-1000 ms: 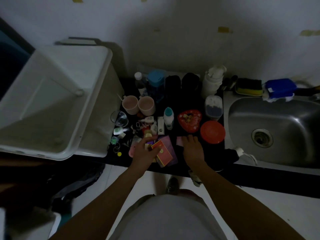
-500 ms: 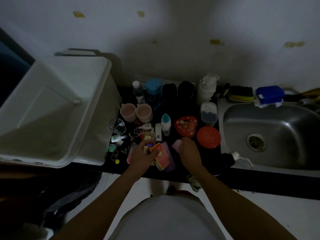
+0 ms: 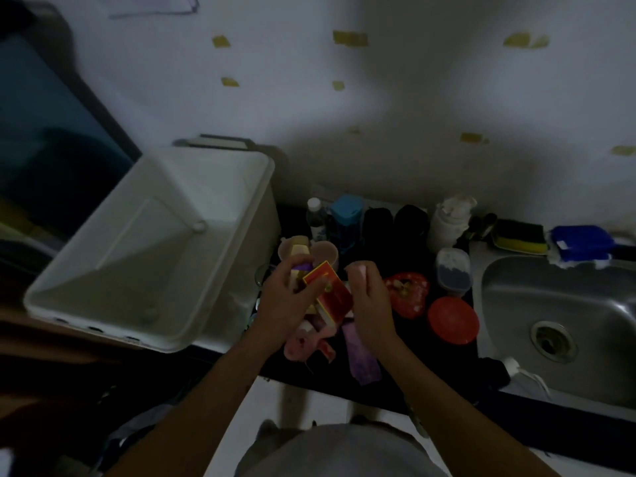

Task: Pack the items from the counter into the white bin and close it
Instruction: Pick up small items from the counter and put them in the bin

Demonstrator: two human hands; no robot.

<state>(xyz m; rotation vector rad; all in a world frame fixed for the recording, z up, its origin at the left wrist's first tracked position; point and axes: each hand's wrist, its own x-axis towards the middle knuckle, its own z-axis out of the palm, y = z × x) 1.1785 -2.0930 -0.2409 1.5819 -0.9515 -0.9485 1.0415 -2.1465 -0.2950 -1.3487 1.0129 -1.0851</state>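
Observation:
The open white bin (image 3: 113, 304) stands at the left end of the dark counter (image 3: 406, 376), with nothing visible inside. My left hand (image 3: 289, 304) is lifted above the counter and grips a red and gold box (image 3: 332, 292) together with a small purple and yellow item (image 3: 301, 266). Just right of it, my right hand (image 3: 370, 297) pinches a small pink item (image 3: 358, 270). Below the hands lie a purple packet (image 3: 361, 352) and a pink item (image 3: 297, 346). A red heart-shaped box (image 3: 407, 292) and a red round lid (image 3: 452, 320) sit to the right.
Bottles, a blue-capped jar (image 3: 346, 215), two pink cups (image 3: 325, 251) and a white pump bottle (image 3: 447, 222) line the back of the counter. A steel sink (image 3: 564, 325) fills the right side, with a sponge (image 3: 521, 235) and a blue item (image 3: 581, 242) behind it.
Both hands have risen off the counter with their items, the left carrying the red box up. The view has tilted upward, showing more wall.

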